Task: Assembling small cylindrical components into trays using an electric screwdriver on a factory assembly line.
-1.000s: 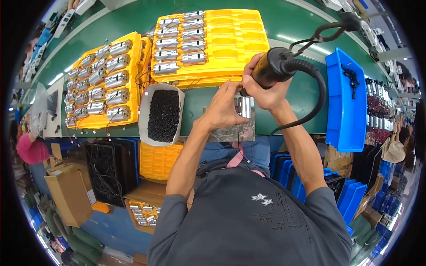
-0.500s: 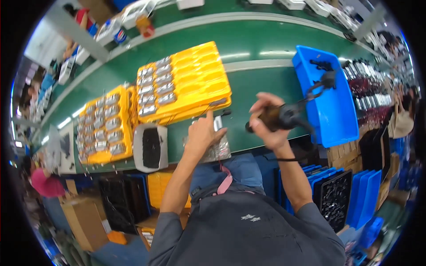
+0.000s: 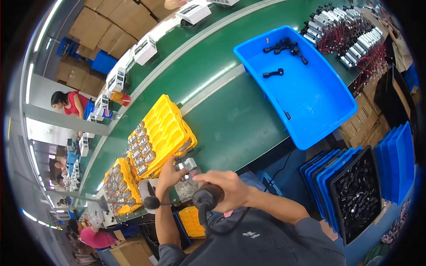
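Observation:
My right hand point(image 3: 233, 188) is wrapped round an electric screwdriver point(image 3: 207, 196), a dark, rounded tool with a black end and a cord looping below it. Its tip is hidden from me. Just to the left, my left hand point(image 3: 167, 178) pinches a small silver metal part point(image 3: 183, 169) beside the front edge of the yellow tray point(image 3: 184, 133). A black piece point(image 3: 185, 154) lies by the fingers. Under both hands is a clear plastic bag point(image 3: 185, 189). Silver metal parts point(image 3: 141, 148) fill the near-left pockets of the tray.
A second yellow tray point(image 3: 135, 193) with silver parts stands at left. The blue bin point(image 3: 306, 104) holds a few black parts. Silver cylinders with red wires point(image 3: 355, 53) lie at far right. Stacked trays of black parts point(image 3: 355, 195) stand below right. A black ball-ended rod point(image 3: 151, 202) crosses my left forearm.
My view has turned toward the right. My right hand has brought the screwdriver from beside the blue bin to my left hand, which now pinches a silver part.

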A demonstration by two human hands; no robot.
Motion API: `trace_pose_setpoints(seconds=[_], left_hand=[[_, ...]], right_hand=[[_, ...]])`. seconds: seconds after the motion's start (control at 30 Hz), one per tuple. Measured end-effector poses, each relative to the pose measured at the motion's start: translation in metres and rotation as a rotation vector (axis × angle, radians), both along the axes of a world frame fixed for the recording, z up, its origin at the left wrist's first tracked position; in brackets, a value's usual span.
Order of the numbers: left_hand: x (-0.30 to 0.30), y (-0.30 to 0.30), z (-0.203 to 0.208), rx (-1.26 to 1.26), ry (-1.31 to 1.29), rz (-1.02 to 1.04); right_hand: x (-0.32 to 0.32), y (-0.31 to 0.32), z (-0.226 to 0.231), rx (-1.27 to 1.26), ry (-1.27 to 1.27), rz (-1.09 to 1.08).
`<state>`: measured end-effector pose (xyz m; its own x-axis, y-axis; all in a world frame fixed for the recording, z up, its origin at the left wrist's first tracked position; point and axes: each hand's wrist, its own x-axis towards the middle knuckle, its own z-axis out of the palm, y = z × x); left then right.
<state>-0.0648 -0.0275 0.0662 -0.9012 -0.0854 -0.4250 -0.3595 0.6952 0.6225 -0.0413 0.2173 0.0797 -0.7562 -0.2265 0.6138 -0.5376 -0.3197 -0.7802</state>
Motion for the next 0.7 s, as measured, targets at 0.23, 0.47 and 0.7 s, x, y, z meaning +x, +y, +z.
trace_pose_setpoints(seconds=[0.23, 0.47, 0.7], left_hand=[[-0.122, 0.083, -0.014, 0.011, 0.387, -0.13], [-0.211, 0.153, -0.069, -0.018, 0.14, 0.02], [-0.2, 0.159, -0.068, -0.18, 0.302, -0.035]], right_hand=[[0.008, 0.023, 0.018, 0.106, -0.055, 0.173], [0.015, 0.012, 0.019, 0.205, -0.074, 0.086], [0.017, -0.006, 0.006, 0.258, -0.148, 0.047]])
